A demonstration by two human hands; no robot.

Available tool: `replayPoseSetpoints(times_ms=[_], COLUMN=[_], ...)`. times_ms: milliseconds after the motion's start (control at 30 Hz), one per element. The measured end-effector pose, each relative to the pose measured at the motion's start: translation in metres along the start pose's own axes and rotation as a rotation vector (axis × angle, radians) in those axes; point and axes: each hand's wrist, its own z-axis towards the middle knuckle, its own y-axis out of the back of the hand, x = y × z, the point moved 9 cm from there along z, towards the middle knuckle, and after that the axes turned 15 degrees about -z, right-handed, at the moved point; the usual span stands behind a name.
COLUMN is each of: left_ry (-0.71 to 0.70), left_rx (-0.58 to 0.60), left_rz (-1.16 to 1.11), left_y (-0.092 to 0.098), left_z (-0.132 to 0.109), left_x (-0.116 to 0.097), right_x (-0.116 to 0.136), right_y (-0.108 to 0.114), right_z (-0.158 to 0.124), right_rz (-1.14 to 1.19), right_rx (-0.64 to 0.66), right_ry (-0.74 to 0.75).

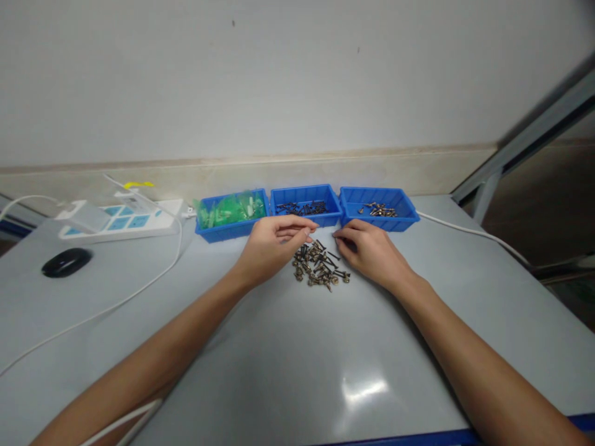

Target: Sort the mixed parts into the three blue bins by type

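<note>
A loose pile of screws [320,266], some dark and some brassy, lies on the grey table in front of me. My left hand [276,244] hovers at the pile's upper left, its thumb and fingers drawn together; whatever may be between them is too small to name. On the pile's right side, my right hand [365,248] has its fingers curled in a pinch close to the tabletop, and their tips hide anything they hold. Just behind the hands, the middle blue bin [307,215] contains dark screws, while brassy screws lie in the right blue bin [404,218].
A left blue bin [227,231] holds green plastic bags. Further left are a white power strip [139,232] with plugs and a black mouse [66,262]. White cables cross the table on both sides. A wall [297,93] rises behind the bins.
</note>
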Motion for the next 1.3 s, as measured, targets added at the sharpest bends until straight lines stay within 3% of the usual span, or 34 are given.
replayPoseSetpoints(times_ms=[467, 867, 1133, 1300], left_ry=[-0.018, 0.005, 0.025, 0.027], left_rx=[0.055, 0.136, 0.135, 0.195], left_rz=[0.058, 0.065, -0.032, -0.125], left_y=[-0.005, -0.01, -0.01, -0.018], left_z=[-0.003, -0.004, -0.003, -0.005], left_x=[-0.004, 0.006, 0.008, 0.006], right_x=[-0.018, -0.021, -0.011, -0.005], right_y=[0.01, 0.001, -0.011, -0.013], right_z=[-0.005, -0.007, -0.008, -0.006], right_rz=[0.168, 1.078, 1.329, 1.397], right_rx=[0.075, 0.037, 0.095, 0.124], right_ry=[-0.211, -0.399, -0.48, -0.479])
